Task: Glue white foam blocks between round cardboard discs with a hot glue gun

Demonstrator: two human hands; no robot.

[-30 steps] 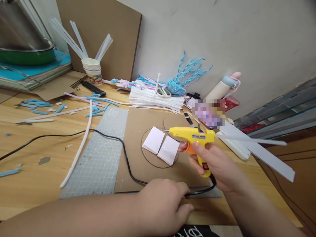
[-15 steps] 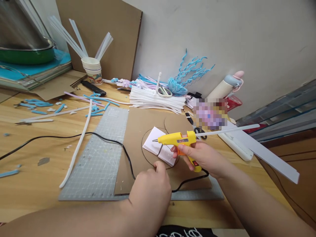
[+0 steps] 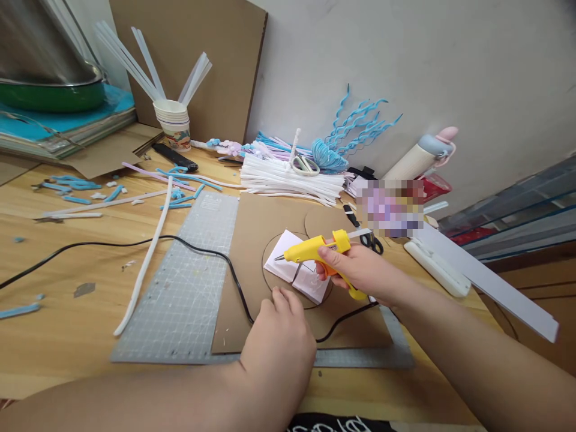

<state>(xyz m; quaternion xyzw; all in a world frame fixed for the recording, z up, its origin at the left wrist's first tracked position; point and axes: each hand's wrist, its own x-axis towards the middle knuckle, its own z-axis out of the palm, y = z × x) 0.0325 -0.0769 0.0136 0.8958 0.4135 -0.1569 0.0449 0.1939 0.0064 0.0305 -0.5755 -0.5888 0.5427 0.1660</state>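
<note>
Clasping the glue gun (image 3: 306, 250), the right grip (image 3: 357, 264) leaves its nozzle (image 3: 279, 258) jutting over paper (image 3: 278, 269).

Metal thing (image 3: 49, 42) at 10 o'clock's chopped by the edge, lump (image 3: 389, 207) at 3's all pixels, left hand (image 3: 283, 345) at 6 hides some cord (image 3: 198, 246).

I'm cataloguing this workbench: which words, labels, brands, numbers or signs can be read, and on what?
No text reads clearly.
Yellow glue gun: small label, unreadable.
Grey cutting mat: faint printing, too small.
Black item at the bottom edge: white lettering, cut off, unreadable.
Paper cups: coloured print, no legible words.
Pixelated item: blurred out.
</note>
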